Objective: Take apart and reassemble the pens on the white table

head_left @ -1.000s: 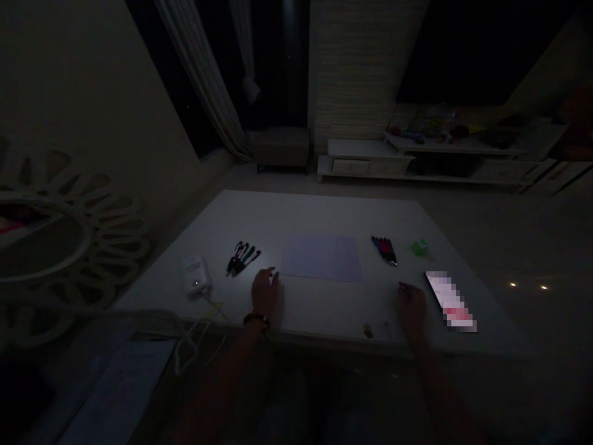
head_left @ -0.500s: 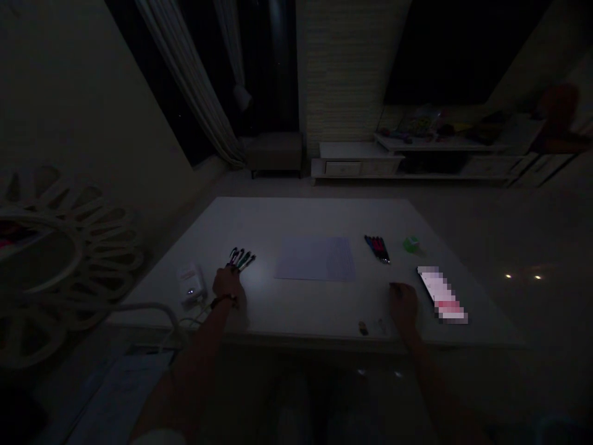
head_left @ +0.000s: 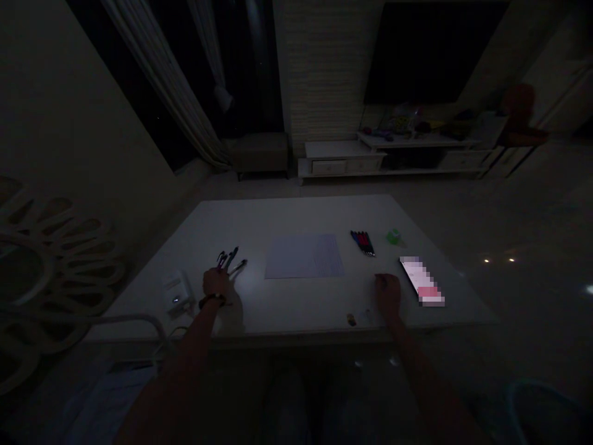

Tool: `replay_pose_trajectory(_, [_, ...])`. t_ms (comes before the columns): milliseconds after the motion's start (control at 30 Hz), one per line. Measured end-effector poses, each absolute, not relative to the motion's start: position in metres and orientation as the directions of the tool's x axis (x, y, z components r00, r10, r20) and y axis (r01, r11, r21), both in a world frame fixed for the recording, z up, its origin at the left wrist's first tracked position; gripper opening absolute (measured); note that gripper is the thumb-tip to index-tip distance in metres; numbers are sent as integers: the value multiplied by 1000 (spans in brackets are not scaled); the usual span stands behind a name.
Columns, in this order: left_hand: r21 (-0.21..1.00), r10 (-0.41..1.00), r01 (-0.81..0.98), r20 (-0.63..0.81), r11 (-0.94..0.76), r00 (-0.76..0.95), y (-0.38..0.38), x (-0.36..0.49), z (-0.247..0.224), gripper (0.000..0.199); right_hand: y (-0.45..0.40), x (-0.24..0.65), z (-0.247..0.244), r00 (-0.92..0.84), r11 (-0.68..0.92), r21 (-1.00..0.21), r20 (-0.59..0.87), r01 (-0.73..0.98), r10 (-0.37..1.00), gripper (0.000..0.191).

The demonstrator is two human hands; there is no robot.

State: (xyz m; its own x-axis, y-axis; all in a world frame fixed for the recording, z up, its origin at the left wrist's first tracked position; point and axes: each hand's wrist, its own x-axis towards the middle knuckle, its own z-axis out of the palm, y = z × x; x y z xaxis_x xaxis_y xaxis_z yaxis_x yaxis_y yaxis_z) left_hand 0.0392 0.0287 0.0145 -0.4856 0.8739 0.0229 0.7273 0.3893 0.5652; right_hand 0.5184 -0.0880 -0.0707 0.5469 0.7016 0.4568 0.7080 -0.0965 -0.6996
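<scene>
Several pens (head_left: 230, 256) stick out beyond the fingers of my left hand (head_left: 215, 282), which is closed around them over the left part of the white table. They fan out, one pointing further right than the others. My right hand (head_left: 388, 293) rests on the table with its fingers curled in, and nothing shows in it. Between the hands, further back, lies a sheet of paper (head_left: 296, 256) with faint writing on its right part. A second bunch of pens (head_left: 362, 243) lies beyond my right hand. Just right of that hand is a lit phone (head_left: 414, 272), its screen blurred out.
A small green object (head_left: 393, 236) sits behind the phone. Left of my left hand stands a white box-like device (head_left: 176, 293) with a cable. Two small items, one a dark and yellowish piece (head_left: 351, 319), lie near the front edge of the table (head_left: 296, 213). The room is dim.
The view has turned slightly to the right, so everything sits further left. The pens at my left hand have spread apart, one swinging away. My right hand stays resting on the table.
</scene>
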Motion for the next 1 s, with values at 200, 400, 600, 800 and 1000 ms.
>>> replay_pose_trajectory(200, [992, 977, -30, -124, 120, -174, -22, 137, 1, 36, -100, 423, -42, 366, -142, -913, 9, 382, 931, 48])
replay_pose_trajectory(400, [979, 986, -135, -146, 155, 75, -76, 218, -21, 38, -101, 327, -26, 64, -285, -950, -294, -126, 954, 58])
replay_pose_trajectory(600, [982, 995, 191, 17, 2, -94, -82, 206, -18, 39, -100, 346, -25, 125, -214, -970, -228, -116, 966, 50])
replay_pose_trajectory(800, [375, 843, 773, 395, -511, 365, -83, 191, -9, 15, -100, 362, -21, 47, -190, -980, -193, -61, 980, 49])
replay_pose_trajectory(1000, [268, 784, 753, 377, -602, 493, -83, 199, -11, 18, -98, 348, -22, 202, -351, -926, -374, -141, 905, 53])
